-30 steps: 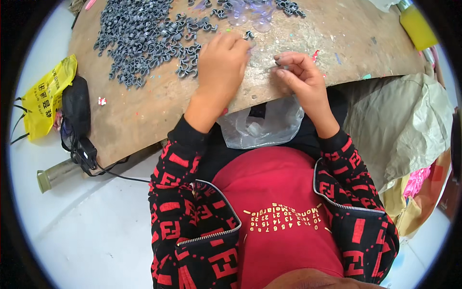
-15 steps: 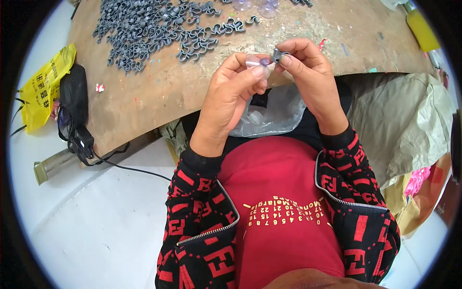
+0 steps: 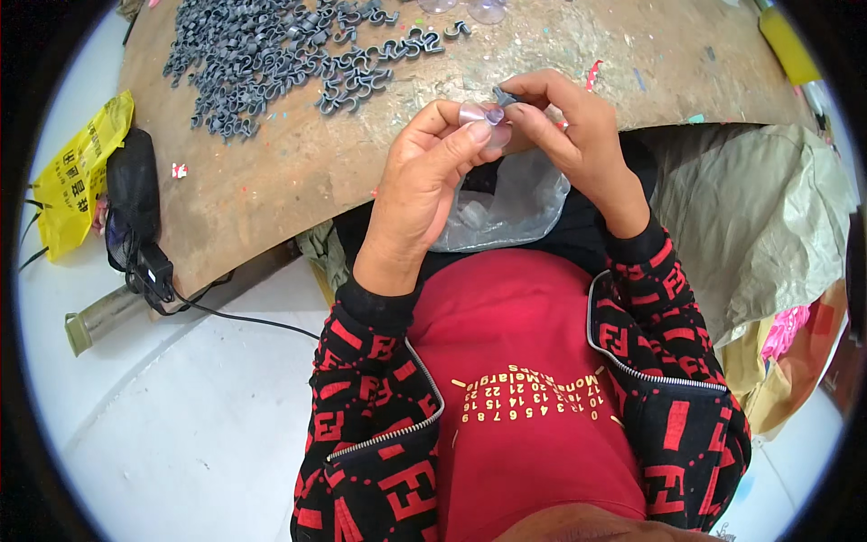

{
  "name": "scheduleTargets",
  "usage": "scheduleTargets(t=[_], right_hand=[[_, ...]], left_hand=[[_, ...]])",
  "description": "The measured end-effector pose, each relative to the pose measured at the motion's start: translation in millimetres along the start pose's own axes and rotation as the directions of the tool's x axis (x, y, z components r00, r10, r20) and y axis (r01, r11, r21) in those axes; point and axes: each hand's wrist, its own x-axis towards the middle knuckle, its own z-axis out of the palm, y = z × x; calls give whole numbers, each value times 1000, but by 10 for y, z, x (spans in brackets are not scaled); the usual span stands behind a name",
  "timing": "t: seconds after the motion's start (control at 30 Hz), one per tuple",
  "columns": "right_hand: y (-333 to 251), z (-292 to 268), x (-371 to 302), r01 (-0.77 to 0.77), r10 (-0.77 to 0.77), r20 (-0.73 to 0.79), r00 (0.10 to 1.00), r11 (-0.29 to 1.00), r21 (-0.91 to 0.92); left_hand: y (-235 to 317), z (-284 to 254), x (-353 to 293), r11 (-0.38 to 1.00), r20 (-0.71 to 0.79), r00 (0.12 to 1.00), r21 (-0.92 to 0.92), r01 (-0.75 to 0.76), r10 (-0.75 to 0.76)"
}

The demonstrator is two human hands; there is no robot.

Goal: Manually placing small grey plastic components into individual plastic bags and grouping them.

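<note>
Above the near edge of the worktable, my left hand [image 3: 424, 167] is closed on a clear suction cup [image 3: 475, 115], pinched between thumb and fingers with its knob towards the right. My right hand [image 3: 569, 135] pinches a small grey plastic clip [image 3: 504, 96] between thumb and forefinger. Clip and knob are close together at the fingertips; whether they touch I cannot tell. A heap of the same grey clips [image 3: 244, 63] lies at the far left of the table, thinning towards the right. Further clear suction cups [image 3: 488, 9] lie at the far edge of view.
The brown worktable [image 3: 280, 190] has a curved near edge. Below my hands sits a clear plastic bag [image 3: 506, 217]. At the left hang a yellow bag [image 3: 81, 181] and a black pouch [image 3: 134, 181] with a cable. Grey-green cloth [image 3: 741, 226] lies at the right, a yellow container [image 3: 788, 45] beyond.
The grey clip in my right hand has turned and moved slightly left, above the suction cup's knob. My left hand keeps its hold. The whole view has shifted a little.
</note>
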Motion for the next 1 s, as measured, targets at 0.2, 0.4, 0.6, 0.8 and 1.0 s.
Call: scheduleTargets(t=[0.2, 0.4, 0.6, 0.8, 1.0], right_hand=[[17, 42, -19, 68, -60, 50, 997, 982, -177], [-42, 23, -40, -376, 356, 120, 927, 880, 289], [-82, -1, -72, -194, 183, 65, 981, 923, 333], [-40, 36, -81, -196, 176, 87, 981, 910, 365], [3, 37, -80, -215, 186, 109, 976, 883, 417]], left_hand=[[-42, 27, 11, 1000, -9, 1000, -2, 9, -9], [-16, 13, -3, 992, 17, 998, -102, 68, -67], [-18, -69, 38, 943, 69, 989, -298, 149, -134], [-75, -141, 52, 904, 123, 978, -376, 204, -169], [-67, -93, 47, 900, 97, 979, -385, 205, -182]])
